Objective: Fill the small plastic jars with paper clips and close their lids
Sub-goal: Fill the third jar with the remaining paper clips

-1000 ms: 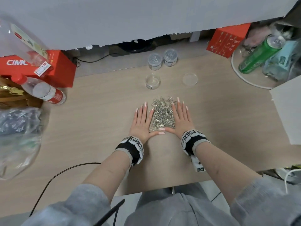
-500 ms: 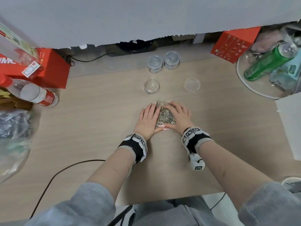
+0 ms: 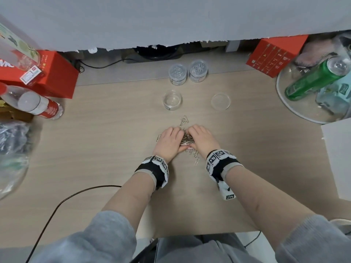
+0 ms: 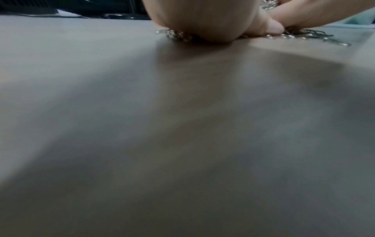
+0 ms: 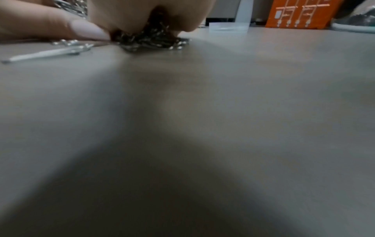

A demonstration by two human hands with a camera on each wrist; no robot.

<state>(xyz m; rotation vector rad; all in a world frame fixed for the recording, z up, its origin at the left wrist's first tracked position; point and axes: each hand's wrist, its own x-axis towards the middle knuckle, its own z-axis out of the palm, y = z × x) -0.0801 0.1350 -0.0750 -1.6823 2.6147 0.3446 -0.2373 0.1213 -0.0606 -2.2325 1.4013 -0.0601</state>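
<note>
**Clips gathered for the open jar**

Hands came first. My left hand [image 3: 169, 142] curled its fingers round the near-left side of the paper clips [image 3: 187, 139], cupping them on the table [image 3: 106, 141] so a heap could lift at once; my right hand [image 3: 201, 139] curled likewise opposite. Strays lay around. The open jar [image 3: 172, 100] stood just beyond, its lid [image 3: 220, 101] set aside rightward, handy for closing.

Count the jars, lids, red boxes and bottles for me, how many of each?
Jars full of paper clips, lids on: 2
Empty open jar: 1
Loose lid: 1
Red boxes: 2
Bottles: 2
Total: 8
</note>
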